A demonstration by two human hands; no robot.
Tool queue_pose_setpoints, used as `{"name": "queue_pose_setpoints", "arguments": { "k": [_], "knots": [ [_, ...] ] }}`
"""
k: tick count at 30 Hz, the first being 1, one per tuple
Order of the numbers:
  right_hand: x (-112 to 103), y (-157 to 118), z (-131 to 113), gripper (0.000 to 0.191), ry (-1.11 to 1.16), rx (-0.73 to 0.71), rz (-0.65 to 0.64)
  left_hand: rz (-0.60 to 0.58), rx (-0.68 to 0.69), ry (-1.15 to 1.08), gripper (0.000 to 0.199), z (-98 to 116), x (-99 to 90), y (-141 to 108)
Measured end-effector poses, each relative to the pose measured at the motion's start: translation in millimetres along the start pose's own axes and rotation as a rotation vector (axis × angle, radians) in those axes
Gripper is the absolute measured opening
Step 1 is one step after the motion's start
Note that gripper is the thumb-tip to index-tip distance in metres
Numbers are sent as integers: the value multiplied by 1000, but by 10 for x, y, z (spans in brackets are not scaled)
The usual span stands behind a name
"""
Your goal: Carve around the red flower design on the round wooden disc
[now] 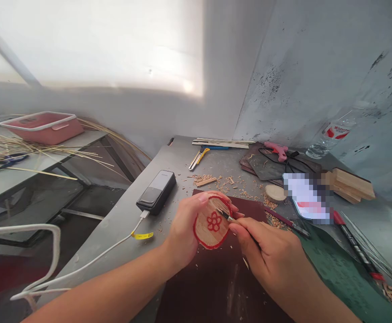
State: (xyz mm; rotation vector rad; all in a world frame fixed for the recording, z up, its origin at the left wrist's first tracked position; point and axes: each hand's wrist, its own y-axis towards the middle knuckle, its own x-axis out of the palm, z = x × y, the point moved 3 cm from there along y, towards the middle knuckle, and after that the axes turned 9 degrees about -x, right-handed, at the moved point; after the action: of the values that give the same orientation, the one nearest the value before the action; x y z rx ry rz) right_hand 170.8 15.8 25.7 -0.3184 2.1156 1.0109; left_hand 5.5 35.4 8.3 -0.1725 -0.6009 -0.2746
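Note:
A round wooden disc [204, 229] with a red rim and a red flower drawn on its face is tilted up above a dark red board [212, 287]. My left hand [184, 224] is wrapped round the disc's left side, some fingertips showing past its far edge. In my right hand [266, 244] is a slim carving knife [228, 216], its metal tip at the disc's face just above the flower. Most of the knife's handle is hidden by my fingers. Small wood shavings lie on the board.
A black power bank [157, 190] with a white cable sits at left. Behind are a yellow box cutter [201, 157] and wood shavings [229, 181]. To the right lie a wooden slice [276, 193], a phone [308, 197], a pink glue gun [278, 150], a bottle [330, 134] and a red-black marker [357, 244].

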Motion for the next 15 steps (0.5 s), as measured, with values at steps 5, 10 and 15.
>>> {"name": "queue_pose_setpoints", "arguments": {
  "k": [5,10,15],
  "knots": [
    [8,-25,32,27,-63,8,-49,23,-44,110,38,-70,1,6],
    [-64,64,69,36,33,83,-144,-28,-156,28,44,-63,-30,88],
    [-207,107,168,35,231,249,-260,-241,-376,-126,52,-60,-85,152]
  ]
}}
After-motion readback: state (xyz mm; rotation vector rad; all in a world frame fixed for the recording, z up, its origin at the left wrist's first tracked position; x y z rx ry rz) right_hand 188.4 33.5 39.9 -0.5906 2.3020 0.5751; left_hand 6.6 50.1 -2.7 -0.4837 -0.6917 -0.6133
